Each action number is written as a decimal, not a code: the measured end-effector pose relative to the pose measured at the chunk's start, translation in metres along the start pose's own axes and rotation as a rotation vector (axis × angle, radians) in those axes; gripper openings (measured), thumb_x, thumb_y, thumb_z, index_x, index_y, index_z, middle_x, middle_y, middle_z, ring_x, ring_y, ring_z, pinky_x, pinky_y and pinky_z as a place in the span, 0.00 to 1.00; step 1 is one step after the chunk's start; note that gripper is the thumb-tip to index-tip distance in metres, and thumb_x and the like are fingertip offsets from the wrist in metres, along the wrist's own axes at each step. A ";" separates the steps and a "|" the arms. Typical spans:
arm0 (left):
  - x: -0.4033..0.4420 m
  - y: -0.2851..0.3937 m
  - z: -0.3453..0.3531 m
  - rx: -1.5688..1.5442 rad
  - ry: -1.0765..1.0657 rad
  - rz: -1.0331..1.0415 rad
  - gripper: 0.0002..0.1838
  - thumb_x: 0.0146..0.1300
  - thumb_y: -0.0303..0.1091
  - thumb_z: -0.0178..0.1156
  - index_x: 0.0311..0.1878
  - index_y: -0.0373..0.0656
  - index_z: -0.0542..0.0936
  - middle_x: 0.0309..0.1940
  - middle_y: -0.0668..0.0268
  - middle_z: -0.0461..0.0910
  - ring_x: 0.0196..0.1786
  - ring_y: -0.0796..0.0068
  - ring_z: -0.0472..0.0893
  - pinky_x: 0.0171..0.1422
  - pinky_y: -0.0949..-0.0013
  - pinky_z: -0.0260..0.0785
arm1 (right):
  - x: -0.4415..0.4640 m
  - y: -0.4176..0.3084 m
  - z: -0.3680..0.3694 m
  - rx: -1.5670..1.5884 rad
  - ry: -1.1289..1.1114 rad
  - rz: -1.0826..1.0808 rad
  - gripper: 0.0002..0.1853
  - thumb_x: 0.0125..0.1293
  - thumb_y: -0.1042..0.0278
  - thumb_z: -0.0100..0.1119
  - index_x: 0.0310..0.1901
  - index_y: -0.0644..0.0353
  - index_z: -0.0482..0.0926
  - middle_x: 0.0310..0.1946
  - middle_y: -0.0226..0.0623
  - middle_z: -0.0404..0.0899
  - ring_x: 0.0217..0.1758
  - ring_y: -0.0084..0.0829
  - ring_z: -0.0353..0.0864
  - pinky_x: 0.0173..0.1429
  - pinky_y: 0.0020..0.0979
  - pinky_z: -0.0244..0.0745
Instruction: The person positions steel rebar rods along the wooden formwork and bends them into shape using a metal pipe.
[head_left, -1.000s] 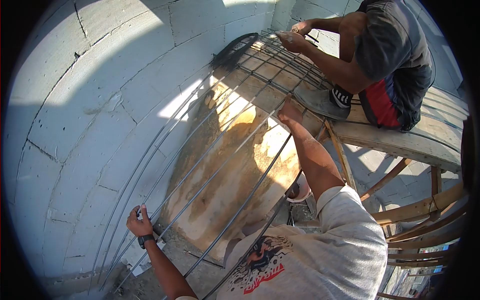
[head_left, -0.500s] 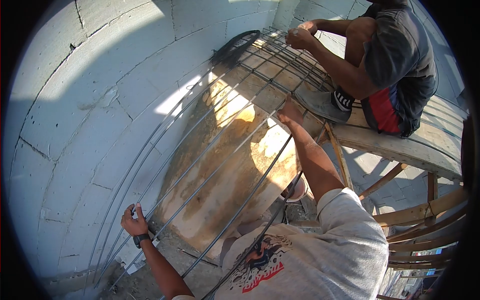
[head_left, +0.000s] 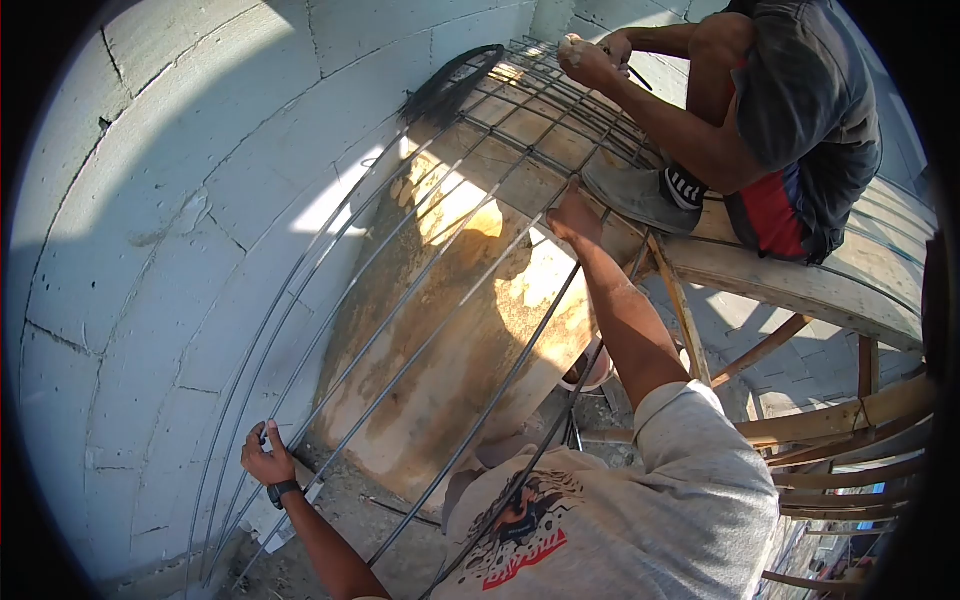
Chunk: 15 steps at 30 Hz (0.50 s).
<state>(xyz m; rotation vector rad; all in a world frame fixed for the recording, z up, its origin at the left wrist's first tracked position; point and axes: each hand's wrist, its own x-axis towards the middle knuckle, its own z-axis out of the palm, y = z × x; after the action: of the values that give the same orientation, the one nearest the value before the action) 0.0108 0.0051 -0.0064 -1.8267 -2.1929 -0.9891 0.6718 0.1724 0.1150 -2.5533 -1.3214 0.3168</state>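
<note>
Long steel bars (head_left: 432, 337) run from a tied grid (head_left: 530, 148) at the top down toward the lower left, over a stained board. At the lower left, my left hand (head_left: 267, 456), with a dark watch on its wrist, is raised beside the bars nearest the wall; its thumb and fingers are apart, and I cannot make out firm contact with a bar. Near the grid's lower edge, my right hand (head_left: 574, 217) has its fingers closed at a bar, just left of a co-worker's shoe (head_left: 642, 194). The co-worker's hands (head_left: 592, 60) are together above the grid.
A pale block wall (head_left: 170, 270) curves along the left. The co-worker (head_left: 800, 110) crouches on a wooden form (head_left: 790, 292) at the upper right. Timber supports (head_left: 840, 422) stand below it. A pinkish bucket (head_left: 597, 368) is partly hidden by my right arm. Black wire (head_left: 455, 88) lies by the wall.
The view has shifted slightly. My left hand has moved a little down and left, while my right hand stays near the grid edge. The co-worker's hands have shifted slightly above the grid.
</note>
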 end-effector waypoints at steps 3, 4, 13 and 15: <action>0.002 -0.002 0.004 0.002 0.004 0.011 0.18 0.69 0.48 0.67 0.41 0.40 0.89 0.30 0.57 0.86 0.31 0.59 0.80 0.38 0.54 0.70 | 0.001 -0.001 -0.001 0.034 0.030 -0.005 0.54 0.58 0.62 0.58 0.83 0.65 0.41 0.37 0.59 0.86 0.41 0.54 0.87 0.48 0.51 0.79; 0.001 -0.001 0.003 0.003 0.006 0.011 0.18 0.69 0.48 0.67 0.41 0.40 0.89 0.30 0.57 0.86 0.31 0.59 0.80 0.38 0.54 0.70 | -0.001 -0.001 -0.001 0.045 0.042 -0.014 0.54 0.58 0.62 0.57 0.83 0.64 0.41 0.37 0.59 0.86 0.41 0.54 0.87 0.48 0.51 0.79; -0.001 0.003 -0.002 0.008 -0.019 -0.037 0.18 0.69 0.49 0.67 0.41 0.40 0.89 0.31 0.58 0.86 0.32 0.59 0.80 0.41 0.54 0.70 | -0.002 -0.001 -0.002 0.065 0.077 -0.023 0.53 0.58 0.63 0.57 0.83 0.62 0.43 0.39 0.57 0.87 0.42 0.53 0.87 0.48 0.50 0.79; -0.002 0.003 -0.001 -0.001 -0.027 -0.042 0.18 0.69 0.49 0.67 0.41 0.41 0.89 0.31 0.58 0.86 0.32 0.59 0.80 0.42 0.54 0.70 | -0.002 -0.001 0.000 0.054 0.066 -0.020 0.52 0.58 0.64 0.57 0.83 0.61 0.44 0.39 0.56 0.87 0.42 0.52 0.87 0.48 0.50 0.79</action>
<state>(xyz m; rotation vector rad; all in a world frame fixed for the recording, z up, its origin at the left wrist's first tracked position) 0.0141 0.0029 -0.0055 -1.8120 -2.2552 -0.9795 0.6694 0.1713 0.1155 -2.4824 -1.2958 0.2590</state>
